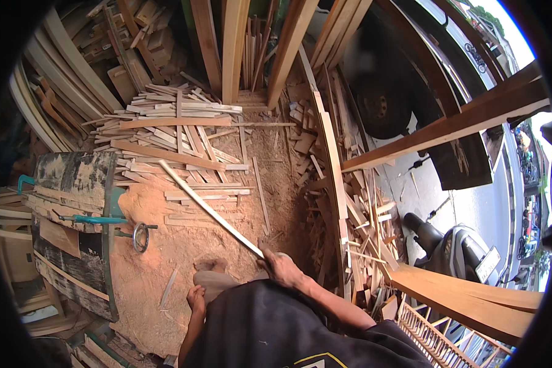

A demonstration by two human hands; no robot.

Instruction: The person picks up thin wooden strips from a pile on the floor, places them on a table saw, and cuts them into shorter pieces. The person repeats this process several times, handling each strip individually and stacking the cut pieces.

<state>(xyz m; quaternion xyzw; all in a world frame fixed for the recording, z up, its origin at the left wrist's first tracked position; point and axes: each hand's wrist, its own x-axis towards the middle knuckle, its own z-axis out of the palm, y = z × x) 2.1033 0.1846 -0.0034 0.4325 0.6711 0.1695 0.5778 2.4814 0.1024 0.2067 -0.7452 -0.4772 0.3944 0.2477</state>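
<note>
Your right hand (282, 268) closes round the lower end of a slender, pale wooden strip (210, 212) mid-frame, likely leaving its length free. Whether your left hand (196, 299), lower centre, is closed, I can't tell. Left of frame, a teal bar clamp (98, 219) crosses a scarred, sawdust-dusted worktable (73, 165).

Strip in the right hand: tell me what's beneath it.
Beneath the strip show sawdust and, toward its far end, wood scraps. What the sawdust and the right hand cover cannot be seen.
</note>
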